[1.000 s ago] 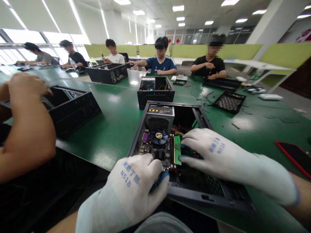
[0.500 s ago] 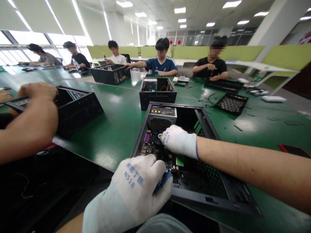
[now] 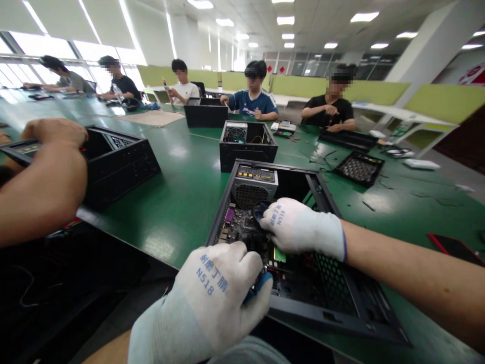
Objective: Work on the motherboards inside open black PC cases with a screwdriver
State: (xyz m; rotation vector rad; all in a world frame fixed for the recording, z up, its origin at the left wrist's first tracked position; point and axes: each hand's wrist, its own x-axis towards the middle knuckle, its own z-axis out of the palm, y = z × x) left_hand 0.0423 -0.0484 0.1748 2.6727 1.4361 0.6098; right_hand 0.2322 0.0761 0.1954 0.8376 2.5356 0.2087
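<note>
An opened black computer case lies on its side in front of me, its motherboard facing up below a power supply. My right hand, in a white glove, reaches inside with its fingers closed on a round black cooling fan, mostly covered by the glove. To the left of the fan, part of the board shows bare. My left hand, gloved too, rests over the near side of the case. Its fingers and thumb are drawn together, and whatever lies between them is hidden.
Past my case stands another black case. On the left, a co-worker's arm reaches over a case. A black tray-like part and scattered cables are on the right. Several people sit across the green table.
My right hand has moved right with the fan, baring board that it covered. My left hand has stayed nearly still. Across the table, a person's case has been turned, uncovering a beige mat.
</note>
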